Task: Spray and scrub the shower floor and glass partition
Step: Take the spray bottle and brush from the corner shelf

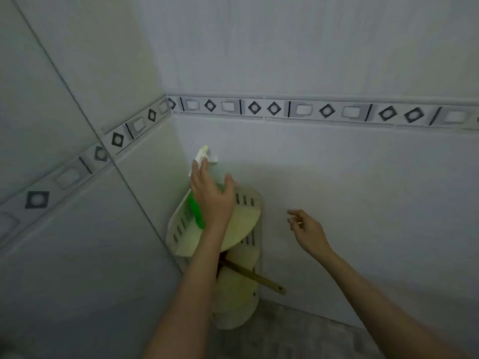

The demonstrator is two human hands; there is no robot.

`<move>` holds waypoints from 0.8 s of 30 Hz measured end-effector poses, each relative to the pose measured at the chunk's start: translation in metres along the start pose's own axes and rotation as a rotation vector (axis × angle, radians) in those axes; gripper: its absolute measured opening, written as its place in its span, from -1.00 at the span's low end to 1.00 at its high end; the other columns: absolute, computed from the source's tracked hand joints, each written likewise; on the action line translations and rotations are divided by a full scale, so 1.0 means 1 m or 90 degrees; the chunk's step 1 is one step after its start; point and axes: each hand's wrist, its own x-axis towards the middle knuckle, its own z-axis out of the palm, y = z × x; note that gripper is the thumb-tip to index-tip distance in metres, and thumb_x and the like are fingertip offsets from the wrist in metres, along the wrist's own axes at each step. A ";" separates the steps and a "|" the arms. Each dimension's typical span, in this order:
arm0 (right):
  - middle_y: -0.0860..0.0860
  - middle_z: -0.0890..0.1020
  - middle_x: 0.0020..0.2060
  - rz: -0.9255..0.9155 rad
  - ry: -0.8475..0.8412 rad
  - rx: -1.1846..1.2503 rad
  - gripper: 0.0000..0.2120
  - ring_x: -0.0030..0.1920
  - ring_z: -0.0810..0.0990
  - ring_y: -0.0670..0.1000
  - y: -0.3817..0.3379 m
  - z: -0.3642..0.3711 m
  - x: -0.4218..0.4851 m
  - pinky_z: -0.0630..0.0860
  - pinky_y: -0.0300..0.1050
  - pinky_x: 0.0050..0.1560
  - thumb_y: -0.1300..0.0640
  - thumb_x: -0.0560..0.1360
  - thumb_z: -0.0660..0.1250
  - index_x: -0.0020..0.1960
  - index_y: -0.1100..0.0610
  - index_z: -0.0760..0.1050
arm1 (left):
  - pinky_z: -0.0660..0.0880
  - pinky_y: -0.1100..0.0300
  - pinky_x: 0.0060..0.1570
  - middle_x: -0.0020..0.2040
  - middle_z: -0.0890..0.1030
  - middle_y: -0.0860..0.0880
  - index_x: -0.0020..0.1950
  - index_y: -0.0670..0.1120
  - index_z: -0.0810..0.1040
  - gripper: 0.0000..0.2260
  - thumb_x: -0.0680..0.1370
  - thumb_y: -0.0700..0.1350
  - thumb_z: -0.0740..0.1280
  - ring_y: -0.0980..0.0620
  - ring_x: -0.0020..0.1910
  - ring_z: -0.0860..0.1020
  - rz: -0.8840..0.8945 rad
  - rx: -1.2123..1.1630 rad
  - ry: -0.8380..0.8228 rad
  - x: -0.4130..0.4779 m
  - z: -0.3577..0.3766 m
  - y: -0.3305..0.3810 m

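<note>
A green spray bottle (pixel 195 211) with a white trigger head (pixel 204 154) stands on the top tier of a cream corner shelf (pixel 248 200). My left hand (pixel 211 198) reaches over the bottle with fingers straight and thumb spread. Its fingertips are at the trigger head, and no grip shows. My right hand (pixel 308 231) hovers in front of the right wall, beside the shelf, fingers loosely curled and holding nothing. A brush with a long yellowish handle (pixel 256 279) lies on a lower tier, its head hidden behind my left forearm. The grey shower floor (pixel 298 332) shows at the bottom.
Two white tiled walls with a patterned border strip (pixel 311 110) meet in the corner behind the shelf. A thin dark line (pixel 85 120) runs diagonally across the left wall; whether it is a glass edge cannot be told. The shelf's lower tiers (pixel 238 301) reach nearly to the floor.
</note>
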 end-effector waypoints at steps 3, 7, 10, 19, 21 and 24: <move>0.12 0.59 0.15 0.062 -0.113 -0.025 -0.68 0.07 0.57 0.06 0.030 0.043 0.004 0.40 -0.23 -0.07 0.12 0.63 0.17 0.36 0.14 0.42 | -0.06 0.00 0.54 0.64 -0.03 -0.20 0.62 -0.21 0.02 -0.25 0.58 -0.02 0.34 -0.16 0.61 -0.01 -0.111 -0.010 0.081 0.011 0.003 -0.019; 0.14 0.45 0.33 0.150 -0.299 -0.077 -0.56 0.28 0.46 0.08 0.078 0.102 0.006 0.35 -0.24 0.15 0.06 0.61 0.21 0.46 0.15 0.27 | 0.08 0.33 0.43 0.64 0.05 -0.14 0.63 -0.18 -0.06 -0.25 0.62 -0.09 0.35 -0.04 0.59 0.10 -0.183 -0.158 0.060 0.031 0.009 -0.039; 0.13 0.33 0.42 0.185 -0.428 -0.151 -0.43 0.38 0.36 0.10 0.113 0.134 0.009 0.32 -0.15 0.31 -0.03 0.59 0.23 0.51 0.10 0.13 | 0.40 0.32 0.20 0.39 0.49 -0.05 0.55 -0.12 0.27 -0.49 0.64 -0.05 0.31 0.06 0.30 0.48 -0.214 -0.212 0.015 0.045 0.015 -0.053; 0.05 0.13 0.53 0.243 -0.597 -0.346 -0.15 0.50 0.16 0.12 0.186 0.196 0.024 0.11 0.15 0.45 -0.18 0.50 0.31 0.58 0.00 -0.10 | 0.49 0.27 -0.20 -0.19 0.62 -0.02 0.15 -0.22 0.64 -0.67 0.64 0.03 0.28 0.16 -0.28 0.55 -0.136 -0.199 0.057 0.052 0.028 -0.086; 0.07 0.16 0.52 0.262 -0.618 -0.333 -0.16 0.49 0.19 0.14 0.199 0.211 0.026 0.13 0.17 0.46 -0.18 0.49 0.32 0.58 0.01 -0.07 | 0.49 0.24 -0.19 -0.21 0.63 -0.01 0.12 -0.20 0.65 -0.71 0.65 0.00 0.28 0.17 -0.30 0.54 -0.123 -0.197 0.071 0.051 0.029 -0.086; 0.09 0.42 0.35 0.258 -0.625 -0.327 -0.41 0.36 0.39 0.15 0.212 0.231 0.027 0.32 0.13 0.36 -0.15 0.48 0.33 0.40 0.09 0.30 | 0.51 0.20 -0.16 -0.18 0.65 0.07 0.09 -0.14 0.67 -0.75 0.65 -0.01 0.28 0.15 -0.27 0.57 -0.123 -0.196 0.080 0.050 0.031 -0.084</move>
